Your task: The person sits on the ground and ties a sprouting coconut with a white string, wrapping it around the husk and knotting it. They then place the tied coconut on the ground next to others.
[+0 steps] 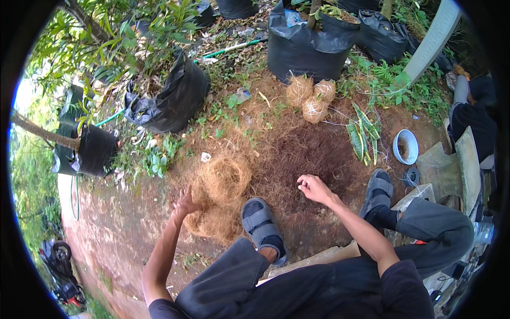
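My left hand has its fingers spread at the left edge of a heap of loose coconut fibre. Just above that heap lies a ring-shaped nest of the same tan fibre. Over a patch of dark soil strewn with strands hovers my right hand, its fingers curled; whether anything is pinched in them is hidden. Beyond the soil, three fibre-wrapped balls bound with white string sit together. Cut variegated snake plant leaves lie to their right.
A light blue bowl and a roll of dark tape or cord are at right, near broken concrete pieces. Black planter bags stand beyond. White string trails over the ground. Another person's dark clothing shows at far right.
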A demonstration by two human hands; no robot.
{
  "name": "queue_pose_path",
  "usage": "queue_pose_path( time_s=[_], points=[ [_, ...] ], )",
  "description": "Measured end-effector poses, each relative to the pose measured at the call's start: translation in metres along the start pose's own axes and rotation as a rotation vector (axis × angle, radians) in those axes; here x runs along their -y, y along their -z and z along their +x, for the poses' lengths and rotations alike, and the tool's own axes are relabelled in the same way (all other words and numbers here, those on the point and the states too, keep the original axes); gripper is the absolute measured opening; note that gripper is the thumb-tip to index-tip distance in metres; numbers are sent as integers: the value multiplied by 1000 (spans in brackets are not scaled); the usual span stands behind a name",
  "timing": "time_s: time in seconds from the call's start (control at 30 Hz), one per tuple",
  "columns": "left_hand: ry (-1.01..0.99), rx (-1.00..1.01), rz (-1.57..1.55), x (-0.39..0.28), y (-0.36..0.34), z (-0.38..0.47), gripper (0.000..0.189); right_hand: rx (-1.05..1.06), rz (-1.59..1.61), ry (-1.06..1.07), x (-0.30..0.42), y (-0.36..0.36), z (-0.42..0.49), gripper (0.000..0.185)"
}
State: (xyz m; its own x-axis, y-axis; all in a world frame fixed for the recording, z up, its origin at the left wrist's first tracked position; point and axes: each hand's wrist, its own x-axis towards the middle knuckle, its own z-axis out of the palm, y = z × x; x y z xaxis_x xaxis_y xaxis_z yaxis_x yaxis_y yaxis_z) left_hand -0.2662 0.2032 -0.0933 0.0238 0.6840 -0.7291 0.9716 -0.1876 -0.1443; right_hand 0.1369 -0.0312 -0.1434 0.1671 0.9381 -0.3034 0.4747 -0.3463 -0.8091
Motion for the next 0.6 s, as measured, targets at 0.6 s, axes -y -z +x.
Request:
queue_pose_path(
  time_s=[0.6],
  points=[
    [-708,-916,-461,-102,45,-39,65,-281,121,1,-15,-53,-12,37]
  ],
)
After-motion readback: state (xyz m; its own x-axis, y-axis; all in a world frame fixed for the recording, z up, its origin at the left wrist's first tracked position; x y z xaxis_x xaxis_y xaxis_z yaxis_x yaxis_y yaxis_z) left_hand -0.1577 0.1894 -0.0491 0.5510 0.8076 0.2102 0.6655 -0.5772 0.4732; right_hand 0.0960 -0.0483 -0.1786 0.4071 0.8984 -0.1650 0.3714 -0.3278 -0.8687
